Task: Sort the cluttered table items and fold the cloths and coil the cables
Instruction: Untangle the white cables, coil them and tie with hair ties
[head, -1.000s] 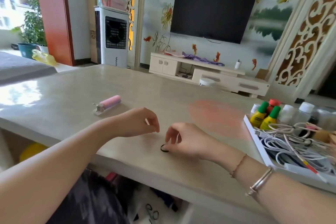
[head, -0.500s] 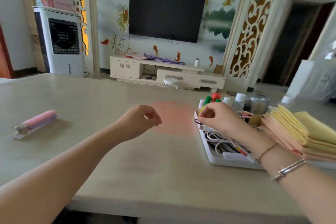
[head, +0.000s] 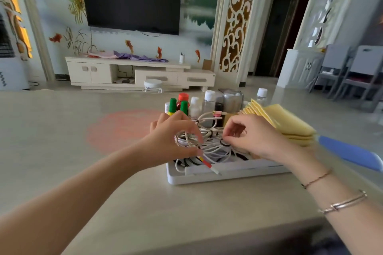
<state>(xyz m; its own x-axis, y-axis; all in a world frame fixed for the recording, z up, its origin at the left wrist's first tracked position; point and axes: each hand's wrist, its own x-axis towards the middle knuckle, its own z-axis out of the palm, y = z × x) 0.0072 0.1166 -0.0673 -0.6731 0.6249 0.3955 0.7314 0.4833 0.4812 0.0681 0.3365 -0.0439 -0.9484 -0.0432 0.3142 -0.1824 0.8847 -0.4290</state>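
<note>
While both hands work over the white plastic tray point(head: 207, 178) at the right of the beige table point(head: 103, 172), the head view shows the left hand point(head: 172, 141) curled round a loose bundle of white and braided cables point(head: 209, 143), thumb low and fingers over the top. The right hand point(head: 252, 136) pinches a small black elastic band point(head: 224, 143) between thumb and fingertip, just beside that bundle. All the cables lie heaped in the near part of the tray, one red-and-white plug end point(head: 209, 166) hanging over its near rim.

Judging from this, the band is meant to bind the coil, and the risk lies in the tangle: several cables overlap, so lifting one bundle may drag its neighbours out. A snagged loop could also tip the small capped bottles point(head: 194, 105) standing close behind at the far side. The band could slip from so light a pinch and drop among the cords. Stacked yellow folded cloths point(head: 288, 122) sit touching the right wrist's side of the tray and may be nudged askew.
</note>
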